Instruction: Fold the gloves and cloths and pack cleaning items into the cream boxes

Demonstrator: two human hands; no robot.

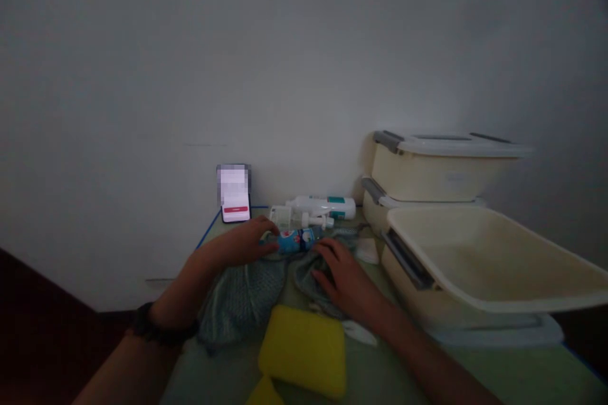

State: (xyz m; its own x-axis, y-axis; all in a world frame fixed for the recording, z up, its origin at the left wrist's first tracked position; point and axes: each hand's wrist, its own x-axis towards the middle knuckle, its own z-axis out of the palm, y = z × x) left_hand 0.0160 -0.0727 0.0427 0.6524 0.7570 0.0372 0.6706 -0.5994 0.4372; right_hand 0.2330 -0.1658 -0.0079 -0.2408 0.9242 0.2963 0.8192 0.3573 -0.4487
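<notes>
My left hand (254, 240) is at the left end of a small blue printed bottle (297, 240) lying on its side, with thumb and fingers closed about that end. At the bottle's right end, my right hand (337, 269) rests over a grey-green knitted piece (306, 272), its fingers apart and slightly bent. A larger knitted piece (247, 297) of similar colour lies below my left hand and wrist. Between my forearms is a yellow, soft-looking rectangular thing (304, 348), its kind unclear.
A lit phone (236, 196) leans against the wall. Behind the blue bottle lie a white bottle (327, 207) and a small clear bottle with a white top (316, 221). At right, an open cream bin (413, 272) stands before stacked lidded boxes (427, 174).
</notes>
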